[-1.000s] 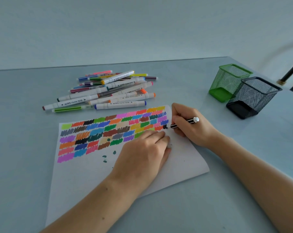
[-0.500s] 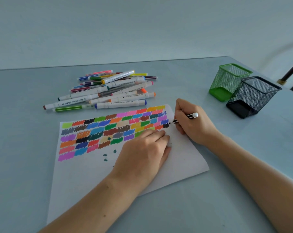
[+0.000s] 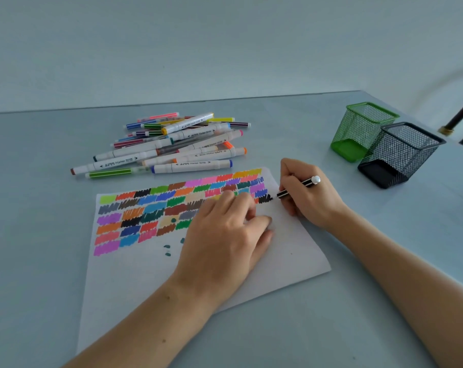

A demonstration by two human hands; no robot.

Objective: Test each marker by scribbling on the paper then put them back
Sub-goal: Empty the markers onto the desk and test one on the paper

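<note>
bg: plain pale wall (image 3: 225, 43) | grey-blue table (image 3: 39, 235) | soft even light

There was only one view, from the camera on my head. It looked forward and down across the surface (image 3: 39, 261), close enough that both my forearms entered from the near edge. My left hand (image 3: 225, 235) sat near the middle, my right hand (image 3: 308, 197) just right of it. The wide lens bent the far edge of the surface. The marker pile (image 3: 169, 144) lay farther off, left of centre, and two mesh cups (image 3: 384, 147) at far right.
</note>
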